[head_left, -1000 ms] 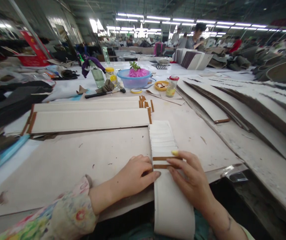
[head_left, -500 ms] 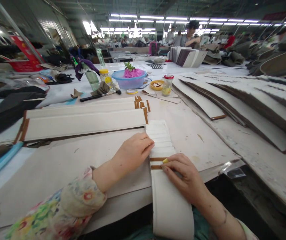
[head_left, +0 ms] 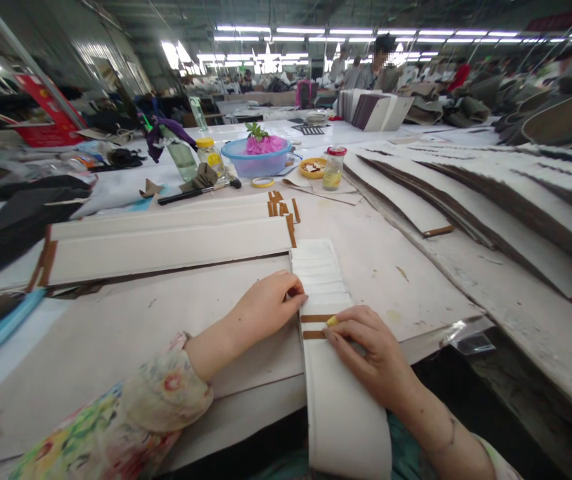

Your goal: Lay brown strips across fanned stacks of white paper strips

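A long white fabric panel (head_left: 343,407) runs from the table down over its front edge toward my lap, its far part pleated. Two narrow brown strips lie across it, an upper brown strip (head_left: 316,319) and a lower brown strip (head_left: 313,335). At the panel's left edge, just above the strips, my left hand (head_left: 273,301) is closed in a pinch, its fingertips partly hiding the edge. My right hand (head_left: 369,350) has its fingertips closed on the right end of the lower strip. Something yellow (head_left: 333,321) covers one of its fingertips.
Left lie stacked white panels (head_left: 166,250) with brown ends, near loose brown strips (head_left: 281,208). Behind are a brush (head_left: 201,191), a blue basin (head_left: 256,160), a yellow lid (head_left: 313,168) and a jar (head_left: 335,170). More panels (head_left: 506,207) fill the right; a person (head_left: 381,67) stands beyond.
My left hand has shifted slightly toward me along the panel's edge, its forefinger now more bent. My right hand stays at the lower brown strip.
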Motion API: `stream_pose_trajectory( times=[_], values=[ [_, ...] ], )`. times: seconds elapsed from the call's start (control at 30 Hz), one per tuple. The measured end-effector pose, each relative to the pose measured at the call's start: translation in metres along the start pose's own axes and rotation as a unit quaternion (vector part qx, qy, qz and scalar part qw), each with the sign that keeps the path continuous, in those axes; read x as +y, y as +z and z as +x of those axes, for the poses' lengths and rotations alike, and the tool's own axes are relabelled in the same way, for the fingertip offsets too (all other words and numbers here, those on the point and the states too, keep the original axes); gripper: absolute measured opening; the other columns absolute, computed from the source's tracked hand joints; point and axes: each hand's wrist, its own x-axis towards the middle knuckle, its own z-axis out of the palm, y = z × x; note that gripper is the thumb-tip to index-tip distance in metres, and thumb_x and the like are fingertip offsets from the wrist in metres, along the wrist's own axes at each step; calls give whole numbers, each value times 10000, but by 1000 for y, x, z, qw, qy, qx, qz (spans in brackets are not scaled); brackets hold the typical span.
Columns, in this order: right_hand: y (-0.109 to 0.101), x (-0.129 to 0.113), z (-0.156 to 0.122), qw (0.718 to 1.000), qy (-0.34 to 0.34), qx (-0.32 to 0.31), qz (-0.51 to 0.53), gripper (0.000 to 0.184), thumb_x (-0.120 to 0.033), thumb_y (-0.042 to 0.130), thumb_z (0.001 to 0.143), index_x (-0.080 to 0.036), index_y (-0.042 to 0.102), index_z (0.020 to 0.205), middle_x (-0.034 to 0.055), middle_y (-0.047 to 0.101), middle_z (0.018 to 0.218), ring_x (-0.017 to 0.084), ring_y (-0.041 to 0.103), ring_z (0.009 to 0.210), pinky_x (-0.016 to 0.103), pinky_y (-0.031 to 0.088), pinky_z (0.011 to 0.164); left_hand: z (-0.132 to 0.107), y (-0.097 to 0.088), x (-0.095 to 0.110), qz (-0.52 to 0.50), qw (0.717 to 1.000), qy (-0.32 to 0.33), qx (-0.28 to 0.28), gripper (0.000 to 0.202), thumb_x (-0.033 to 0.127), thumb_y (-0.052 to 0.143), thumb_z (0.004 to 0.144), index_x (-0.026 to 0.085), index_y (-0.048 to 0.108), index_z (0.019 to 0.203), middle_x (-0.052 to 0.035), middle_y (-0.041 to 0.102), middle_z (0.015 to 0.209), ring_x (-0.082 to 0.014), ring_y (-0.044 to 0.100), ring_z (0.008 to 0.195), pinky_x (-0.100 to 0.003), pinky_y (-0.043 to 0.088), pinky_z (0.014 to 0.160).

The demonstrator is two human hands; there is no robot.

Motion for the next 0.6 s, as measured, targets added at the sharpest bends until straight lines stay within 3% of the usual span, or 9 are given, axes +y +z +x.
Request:
stream_pose_trajectory(
  times=[0.1,0.23,0.43,0.53,0.6],
  values=[
    [0,0,0,1000,-2,5,-7,121,-193,495,821,-208,602,766,38,608,802,170,547,806,324,445,701,4,0,-1,-26,999,-17,-18,105,260,502,780,172,542,737,2,558,747,-137,506,680,-243,383,589],
    [-1,0,0,1000,-11,3,-6,122,-194,491,825,-209,607,793,41,611,816,168,546,813,324,451,705,-2,-9,11,-26,999,17,-37,92,210,450,808,168,509,751,1,547,758,-139,492,713,-251,378,629],
    [-3,-1,2,999,-26,-24,11,120,-162,490,823,-204,602,813,34,604,826,154,531,817,314,440,723,-1,-27,20,-117,982,-7,-150,163,265,379,856,161,504,836,18,530,733,-120,488,691,-233,392,629],
    [-3,-1,2,999,-24,-32,16,106,-153,498,818,-198,593,808,31,600,826,150,525,811,316,432,732,9,-28,22,-160,973,-2,-166,279,337,313,889,173,479,1042,-11,555,937,-131,504,860,-257,394,776],
    [-2,-2,2,999,-24,-36,18,93,-149,506,813,-194,586,801,30,598,830,147,523,806,320,426,743,19,-26,26,-184,971,9,-155,362,383,282,897,207,387,1195,-26,480,1170,-137,445,1044,-279,325,913]
  ],
)
